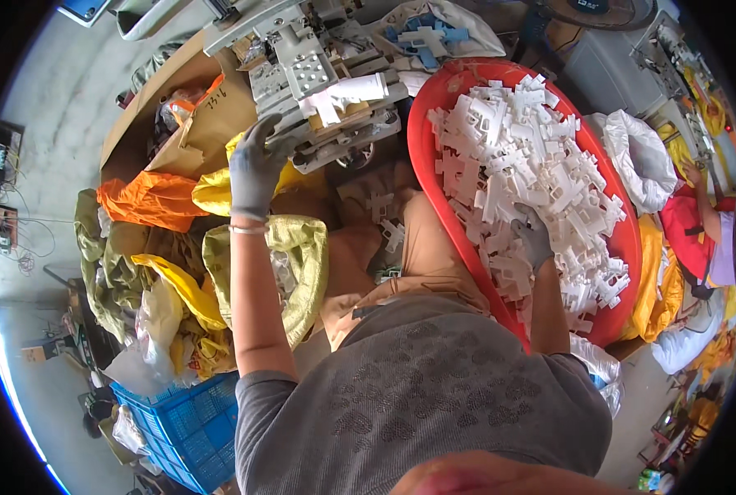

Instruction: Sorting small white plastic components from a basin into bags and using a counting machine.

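Note:
My left hand [257, 169], in a grey-white glove, is raised beside the metal machine [306, 70], its fingers apart and nothing visible in them. On the machine's bed lies a white plastic toy-gun-shaped piece [347, 96], just right of that hand. My right hand [535, 239], in a grey glove, reaches into a heap of white plastic toy-gun parts [500, 157]. Its fingers are apart and touch the heap; their tips are partly lost among the parts. A red oval basin [422, 140] holds this heap on my right.
An open cardboard box [211, 124] stands left of the machine. Below it are orange [158, 200] and yellow-green sacks [314, 264] and a blue crate [174, 433]. Blue parts [426, 37] fill a white bag behind. At the far right a person in red [690, 227] is partly visible.

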Motion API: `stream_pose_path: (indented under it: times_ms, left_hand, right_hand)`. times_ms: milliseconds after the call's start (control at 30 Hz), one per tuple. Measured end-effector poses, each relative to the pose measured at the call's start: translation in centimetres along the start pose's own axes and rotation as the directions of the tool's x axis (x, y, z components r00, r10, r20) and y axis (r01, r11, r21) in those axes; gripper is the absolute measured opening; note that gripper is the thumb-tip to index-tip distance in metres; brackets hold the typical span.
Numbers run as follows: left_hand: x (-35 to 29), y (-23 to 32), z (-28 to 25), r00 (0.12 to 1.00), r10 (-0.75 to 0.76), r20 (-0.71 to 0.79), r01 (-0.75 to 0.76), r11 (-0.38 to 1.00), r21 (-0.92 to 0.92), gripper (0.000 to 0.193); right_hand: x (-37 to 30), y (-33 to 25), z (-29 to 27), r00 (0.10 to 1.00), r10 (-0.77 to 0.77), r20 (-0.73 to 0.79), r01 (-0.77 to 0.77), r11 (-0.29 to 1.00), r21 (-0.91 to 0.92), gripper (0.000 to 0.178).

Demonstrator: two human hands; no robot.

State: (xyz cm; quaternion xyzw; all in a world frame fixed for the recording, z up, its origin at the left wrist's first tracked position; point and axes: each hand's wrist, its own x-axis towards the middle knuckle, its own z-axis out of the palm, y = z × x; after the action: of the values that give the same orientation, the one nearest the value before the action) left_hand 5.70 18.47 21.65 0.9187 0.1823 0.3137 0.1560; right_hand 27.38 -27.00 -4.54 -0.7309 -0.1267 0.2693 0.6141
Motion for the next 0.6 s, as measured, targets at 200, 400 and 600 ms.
stream_pose_path:
  times_ms: [200,400,600]
  left_hand:
    - [4.4,-0.3,2.1,0.984,-0.003,0.176,0.022,0.994,-0.106,0.041]
    - [6.0,-1.2,2.4,0.949,-0.054,0.312,0.143,0.952,-0.271,0.037]
    - [5.2,0.1,1.0,0.985,-0.112,0.13,0.136,0.97,-0.2,0.03]
  right_hand:
    - [-1.2,-7.5,3.1,0.998,-0.036,-0.043,0.041,0.989,0.142,0.037]
    - [1.3,-11.1,4.7,0.995,-0.023,0.094,-0.038,0.798,0.602,0.037]
    - [3.8,-18.8,10.5,0.911,-0.398,0.105,0.279,0.786,0.552,0.033]
